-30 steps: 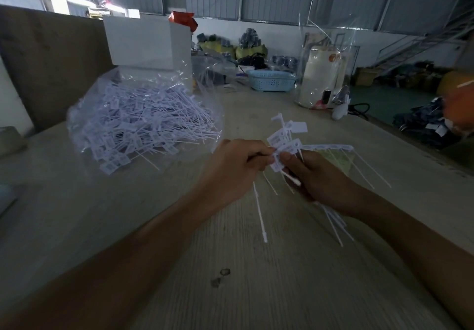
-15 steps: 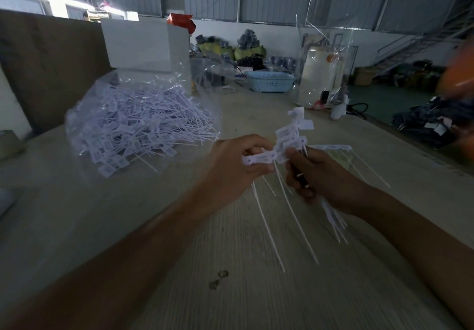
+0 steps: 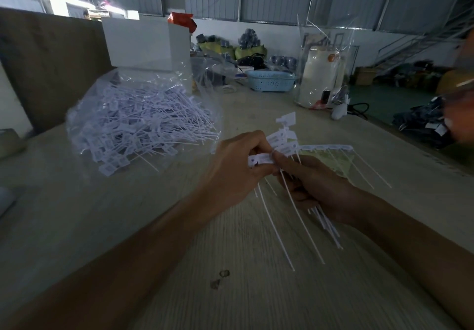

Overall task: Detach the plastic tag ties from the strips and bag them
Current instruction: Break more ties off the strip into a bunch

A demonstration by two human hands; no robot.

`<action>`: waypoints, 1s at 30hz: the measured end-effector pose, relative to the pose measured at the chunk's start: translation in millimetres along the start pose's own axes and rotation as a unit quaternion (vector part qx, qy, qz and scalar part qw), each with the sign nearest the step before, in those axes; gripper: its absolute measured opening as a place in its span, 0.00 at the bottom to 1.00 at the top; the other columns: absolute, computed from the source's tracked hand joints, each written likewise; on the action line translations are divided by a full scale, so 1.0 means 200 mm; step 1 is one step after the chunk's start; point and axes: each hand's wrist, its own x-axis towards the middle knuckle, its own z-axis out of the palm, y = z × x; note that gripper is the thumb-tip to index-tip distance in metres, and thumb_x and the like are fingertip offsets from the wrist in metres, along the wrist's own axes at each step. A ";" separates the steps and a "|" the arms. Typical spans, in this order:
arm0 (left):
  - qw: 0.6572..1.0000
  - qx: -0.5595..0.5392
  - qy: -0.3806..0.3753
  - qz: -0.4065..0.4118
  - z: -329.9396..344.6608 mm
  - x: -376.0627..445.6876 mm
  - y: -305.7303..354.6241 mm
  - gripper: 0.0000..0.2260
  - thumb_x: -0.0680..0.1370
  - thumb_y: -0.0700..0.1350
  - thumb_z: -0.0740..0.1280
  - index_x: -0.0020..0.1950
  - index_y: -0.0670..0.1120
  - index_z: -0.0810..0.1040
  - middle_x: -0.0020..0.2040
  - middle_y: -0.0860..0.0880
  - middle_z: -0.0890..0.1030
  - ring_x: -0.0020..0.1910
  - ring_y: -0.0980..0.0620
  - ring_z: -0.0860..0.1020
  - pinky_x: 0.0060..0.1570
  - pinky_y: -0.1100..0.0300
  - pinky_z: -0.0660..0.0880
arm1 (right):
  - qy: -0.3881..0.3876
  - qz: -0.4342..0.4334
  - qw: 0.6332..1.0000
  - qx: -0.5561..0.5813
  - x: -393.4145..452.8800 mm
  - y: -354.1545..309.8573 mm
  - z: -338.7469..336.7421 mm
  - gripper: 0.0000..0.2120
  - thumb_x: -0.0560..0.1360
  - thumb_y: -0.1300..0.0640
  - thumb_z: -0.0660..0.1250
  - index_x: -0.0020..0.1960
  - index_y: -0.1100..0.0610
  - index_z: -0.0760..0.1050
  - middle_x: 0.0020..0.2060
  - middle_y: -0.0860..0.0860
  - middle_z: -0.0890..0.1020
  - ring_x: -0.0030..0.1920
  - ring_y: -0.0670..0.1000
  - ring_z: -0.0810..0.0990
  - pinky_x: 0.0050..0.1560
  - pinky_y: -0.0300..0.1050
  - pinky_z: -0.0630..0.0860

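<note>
tag ties (image 3: 280,147) bunched above table (image 3: 159,265), flag heads up-left, long tails trailing down-right | left hand (image 3: 238,168) pinches heads of two; right hand (image 3: 315,188) clasps bundle | step: detaching, likely mid-pull | next: snap free, carry left to bag (image 3: 138,121) | strip (image 3: 331,147) lies just beyond right hand.

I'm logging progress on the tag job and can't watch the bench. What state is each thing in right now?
left hand: gripping loose tag ties.
right hand: gripping a bundle of ties.
tag ties: held between both hands, tails hanging down.
strip: lying on the table, a few ties attached.
clear bag: open, heaped with ties.
blue basket: upright; contents cannot be told.
</note>
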 end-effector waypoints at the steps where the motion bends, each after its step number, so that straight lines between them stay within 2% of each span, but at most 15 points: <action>1: 1.000 0.003 -0.004 -0.003 0.00 0.00 0.00 0.10 0.69 0.43 0.79 0.42 0.46 0.79 0.38 0.54 0.81 0.37 0.55 0.80 0.35 0.56 0.75 | -0.003 -0.001 1.000 -0.002 0.00 0.00 0.00 0.20 0.78 0.41 0.64 0.34 0.51 0.66 0.29 0.52 0.57 0.26 0.47 0.53 0.24 0.37 0.55; 6: 1.000 0.007 -0.022 0.000 0.00 0.00 0.03 0.09 0.69 0.39 0.78 0.44 0.44 0.79 0.41 0.52 0.80 0.40 0.55 0.79 0.38 0.63 0.74 | -0.025 0.002 1.000 -0.007 0.00 0.00 -0.01 0.19 0.73 0.40 0.69 0.33 0.50 0.66 0.29 0.51 0.57 0.27 0.49 0.52 0.24 0.38 0.53; 8: 0.999 0.010 -0.033 0.005 0.00 0.00 0.04 0.09 0.70 0.38 0.77 0.45 0.44 0.79 0.42 0.52 0.80 0.40 0.55 0.78 0.38 0.66 0.73 | -0.030 0.004 1.000 -0.002 0.00 0.01 -0.02 0.19 0.73 0.41 0.69 0.33 0.50 0.67 0.29 0.51 0.58 0.27 0.48 0.53 0.24 0.38 0.53; 11: 0.999 0.007 -0.048 0.020 -0.03 0.01 0.05 0.09 0.73 0.37 0.74 0.51 0.44 0.81 0.47 0.51 0.80 0.45 0.58 0.78 0.44 0.73 0.70 | -0.012 0.003 1.000 0.009 0.00 0.00 -0.05 0.18 0.74 0.42 0.67 0.35 0.51 0.66 0.29 0.50 0.58 0.27 0.47 0.53 0.23 0.36 0.54; 13: 0.998 0.019 -0.056 0.035 -0.04 0.01 0.03 0.13 0.74 0.35 0.71 0.58 0.44 0.81 0.52 0.51 0.80 0.50 0.58 0.78 0.50 0.71 0.71 | 0.004 -0.005 1.000 0.019 0.00 -0.02 -0.07 0.17 0.73 0.42 0.68 0.37 0.52 0.65 0.32 0.53 0.55 0.29 0.49 0.52 0.24 0.38 0.52; 15: 0.997 0.044 -0.039 0.041 -0.03 0.01 0.01 0.16 0.73 0.32 0.70 0.60 0.43 0.81 0.53 0.49 0.81 0.51 0.56 0.78 0.50 0.66 0.75 | 0.015 -0.012 0.999 0.027 0.00 -0.02 -0.08 0.18 0.71 0.41 0.69 0.41 0.53 0.66 0.36 0.57 0.52 0.31 0.51 0.49 0.26 0.41 0.49; 17: 0.996 0.072 -0.009 0.046 -0.03 0.01 -0.03 0.13 0.73 0.33 0.72 0.57 0.42 0.82 0.50 0.48 0.83 0.46 0.56 0.79 0.46 0.62 0.76 | 0.019 -0.014 0.999 0.041 0.00 -0.02 -0.09 0.17 0.71 0.42 0.69 0.42 0.54 0.66 0.37 0.57 0.51 0.30 0.51 0.50 0.26 0.40 0.49; 19: 0.994 0.088 0.006 0.066 -0.03 0.01 -0.07 0.11 0.73 0.35 0.74 0.54 0.42 0.84 0.46 0.47 0.85 0.42 0.58 0.78 0.43 0.62 0.75 | 0.016 -0.015 0.998 0.052 0.01 -0.01 -0.09 0.16 0.73 0.44 0.68 0.39 0.52 0.65 0.35 0.55 0.53 0.29 0.49 0.51 0.25 0.39 0.49; 23: 0.991 0.111 0.009 0.077 -0.02 0.01 -0.10 0.10 0.77 0.42 0.69 0.56 0.43 0.84 0.45 0.48 0.86 0.41 0.57 0.80 0.43 0.60 0.75 | 0.020 -0.027 0.999 0.011 0.02 0.00 -0.09 0.17 0.80 0.47 0.62 0.37 0.52 0.63 0.30 0.51 0.58 0.27 0.47 0.55 0.24 0.37 0.54; 26: 0.996 0.078 0.004 0.047 -0.02 0.00 -0.09 0.11 0.79 0.47 0.65 0.54 0.46 0.85 0.43 0.51 0.86 0.40 0.58 0.81 0.41 0.60 0.76 | 0.020 -0.053 0.998 -0.029 0.01 -0.02 -0.09 0.16 0.82 0.48 0.60 0.39 0.54 0.63 0.29 0.51 0.59 0.26 0.47 0.57 0.24 0.38 0.57; 28: 0.998 0.058 -0.002 0.019 -0.02 0.00 -0.08 0.11 0.80 0.48 0.63 0.48 0.48 0.85 0.36 0.53 0.84 0.35 0.58 0.80 0.38 0.61 0.76 | 0.012 -0.078 0.996 -0.045 0.00 -0.02 -0.08 0.16 0.82 0.49 0.60 0.39 0.55 0.63 0.27 0.50 0.61 0.25 0.47 0.58 0.24 0.38 0.58; 30: 0.999 0.015 -0.014 -0.038 -0.01 0.01 -0.07 0.13 0.80 0.47 0.63 0.40 0.48 0.82 0.30 0.55 0.81 0.29 0.57 0.79 0.33 0.58 0.77 | 0.013 -0.122 0.986 -0.116 0.00 -0.02 -0.06 0.13 0.83 0.51 0.59 0.43 0.58 0.68 0.25 0.47 0.65 0.23 0.45 0.61 0.23 0.38 0.61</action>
